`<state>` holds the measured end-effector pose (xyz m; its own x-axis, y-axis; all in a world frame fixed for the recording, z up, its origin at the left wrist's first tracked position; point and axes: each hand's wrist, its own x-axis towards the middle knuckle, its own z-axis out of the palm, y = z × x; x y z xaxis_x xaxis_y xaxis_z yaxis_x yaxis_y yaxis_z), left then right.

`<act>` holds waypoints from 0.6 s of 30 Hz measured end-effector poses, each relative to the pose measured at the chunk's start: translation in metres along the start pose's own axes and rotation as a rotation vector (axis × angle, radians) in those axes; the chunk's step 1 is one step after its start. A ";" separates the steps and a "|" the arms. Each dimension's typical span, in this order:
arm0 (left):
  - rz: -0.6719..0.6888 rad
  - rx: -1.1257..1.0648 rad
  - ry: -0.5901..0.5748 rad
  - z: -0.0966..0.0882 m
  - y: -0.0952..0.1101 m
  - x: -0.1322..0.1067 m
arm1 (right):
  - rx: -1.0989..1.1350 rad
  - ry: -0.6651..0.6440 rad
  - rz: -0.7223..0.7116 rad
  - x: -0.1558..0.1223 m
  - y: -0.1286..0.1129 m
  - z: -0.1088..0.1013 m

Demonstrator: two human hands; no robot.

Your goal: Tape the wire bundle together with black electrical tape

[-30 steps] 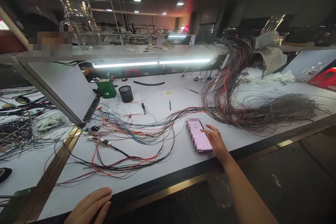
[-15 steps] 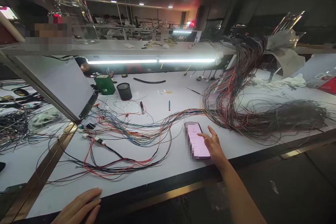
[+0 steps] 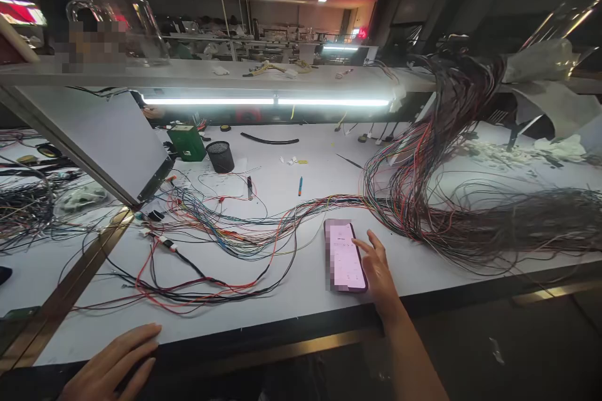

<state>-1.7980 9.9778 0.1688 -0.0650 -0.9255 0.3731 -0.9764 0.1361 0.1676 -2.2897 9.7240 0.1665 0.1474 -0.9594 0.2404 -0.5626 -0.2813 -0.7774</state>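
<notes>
Workshop, dim, ceiling lamps lit; white surface [image 3: 324, 169] under a shelf [image 3: 188, 79], tube light [image 3: 211, 101] burning beneath it. Listed as I view it, from afar, through the head camera:

Item: right hand [image 3: 380, 269], empty, index finger extended, remaining fingers loosely spread. I cannot tell whether the fingertip touches glass.

Item: smartphone [image 3: 345, 257], lying flat, screen lit pinkish, left portion pixelated; under the right index fingertip and just left of that hand.

Item: left hand [image 3: 115, 360], empty, fingers relaxed and partly extended, at the near edge of the surface.

Item: red and black cables [image 3: 202, 282], looped just beyond the left hand and off to its right.

Item: multicoloured wires [image 3: 235, 239], fanned out farther beyond the left hand.

Item: thick wire bundle [image 3: 426, 163], hanging from the shelf, beyond the right hand and to its right, spreading over the surface.

Item: blue-and-orange pen [image 3: 300, 186], beyond the right hand, leftward.

Item: black mesh cup [image 3: 220, 157], well beyond the left hand; green box [image 3: 187, 142] just left of it.

Item: black tube [image 3: 269, 140], curved, far beyond both hands.
</notes>
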 end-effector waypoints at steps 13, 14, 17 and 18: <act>0.146 0.141 0.084 -0.012 0.021 0.007 | 0.119 0.054 0.066 -0.002 -0.005 -0.001; 0.141 0.134 0.095 -0.012 0.023 0.007 | 0.129 0.069 0.059 -0.003 -0.005 -0.001; 0.126 0.118 0.121 -0.013 0.026 0.003 | 0.139 0.130 0.026 -0.006 -0.001 0.000; 0.122 0.116 0.128 -0.013 0.027 0.002 | 0.143 0.155 0.016 -0.006 0.001 0.001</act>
<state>-1.8214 9.9842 0.1860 -0.1646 -0.8512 0.4983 -0.9805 0.1960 0.0110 -2.2904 9.7297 0.1639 0.0060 -0.9523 0.3050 -0.4407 -0.2763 -0.8540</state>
